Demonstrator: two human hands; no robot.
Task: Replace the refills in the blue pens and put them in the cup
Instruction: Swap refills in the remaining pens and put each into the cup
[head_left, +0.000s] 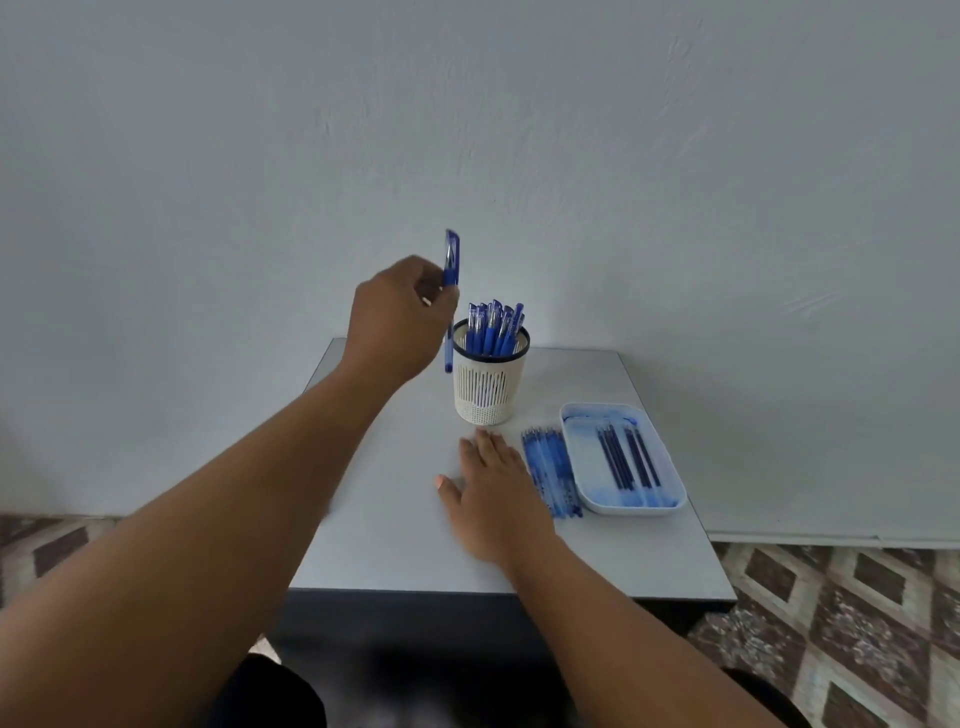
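Note:
My left hand pinches a capped blue pen upright, just left of and above the rim of the cream slotted cup. Several blue pens stand in that cup. My right hand lies flat with straight fingers on the table, in front of the cup. Right beside its fingers lies a row of several blue pens. To the right, a white-and-blue tray holds several dark refills.
The small grey table stands against a pale wall; its front edge is near my body. Patterned floor tiles show on both sides. The tray sits close to the table's right edge.

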